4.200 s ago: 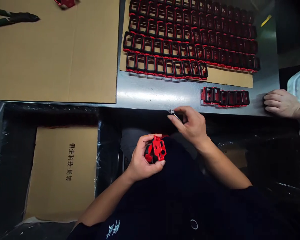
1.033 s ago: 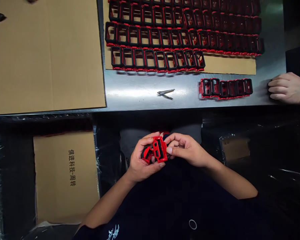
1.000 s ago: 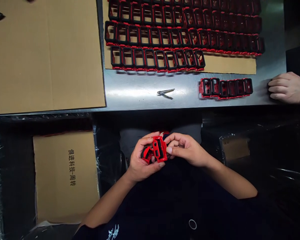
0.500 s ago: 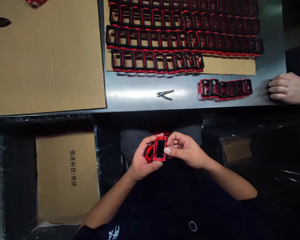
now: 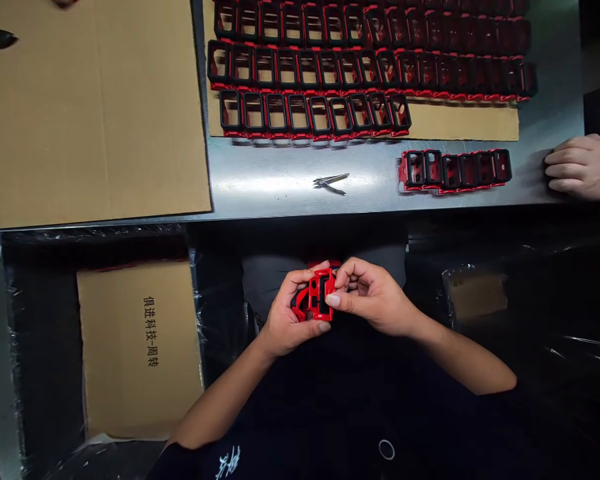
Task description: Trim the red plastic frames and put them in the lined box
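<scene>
item: one red-and-black frame (image 5: 322,297), centre of the frame of view, below the table edge; its holed side faces up, where half a second ago its rectangular opening did. meaning, as judged: the piece is being turned about for handling or checking.

left hand (image 5: 285,320): closed round that frame, with a second red-and-black piece (image 5: 300,305) tucked in the palm.

right hand (image 5: 370,297): pinching the frame's right edge, thumb on top, fingers bent. small cutters (image 5: 331,183), in this hand about four seconds ago, now lie on the metal table (image 5: 260,173), upper centre; presumably set aside to free the fingers.

stock: rows of frames (image 5: 353,88), top centre to right; six more in a short row (image 5: 459,175), upper right, near a co-worker's hand (image 5: 580,168).

writing: cardboard panel (image 5: 125,353), lower left, sideways black print, "俱进科技-周转". dark shirt (image 5: 340,400), bottom: white characters, too slanted to read, and a white ring (image 5: 387,449). no brand seen on the frames.
</scene>
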